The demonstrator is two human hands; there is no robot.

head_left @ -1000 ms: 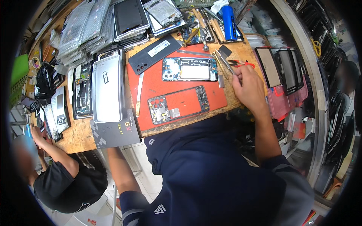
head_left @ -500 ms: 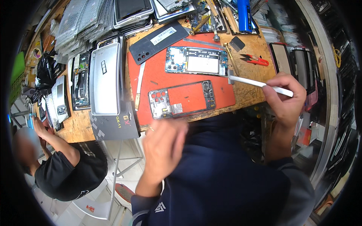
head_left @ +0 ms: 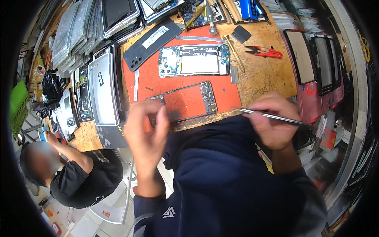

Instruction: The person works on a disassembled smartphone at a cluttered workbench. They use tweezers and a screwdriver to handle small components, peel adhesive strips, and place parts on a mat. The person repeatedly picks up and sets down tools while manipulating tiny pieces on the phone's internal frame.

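Observation:
Slim silver tweezers [head_left: 282, 117] are pinched in my right hand [head_left: 272, 122], their tip pointing left over the table's front edge. My left hand [head_left: 144, 132], blurred, has its fingers curled over the near-left corner of a dark phone mid-frame [head_left: 211, 98]. A dark flat piece [head_left: 173, 115] shows beside its thumb; whether the hand holds it is unclear. On the red mat [head_left: 231, 96], beyond the mid-frame, lies an opened phone [head_left: 201, 61] with its blue circuit board and white battery exposed. A dark phone back cover [head_left: 152, 45] with a white label lies behind it, to the left.
Red thread snips [head_left: 264, 51], a brass screwdriver [head_left: 235, 57] and a small metal plate [head_left: 234, 74] lie right of the opened phone. A silver tray [head_left: 103, 89] and bubble-wrapped stacks [head_left: 77, 37] fill the left. Another person [head_left: 85, 173] sits at lower left.
My right hand has come down and left, off the opened phone to the table's front edge, still gripping the tweezers. My left hand has moved left and up onto the mid-frame's corner.

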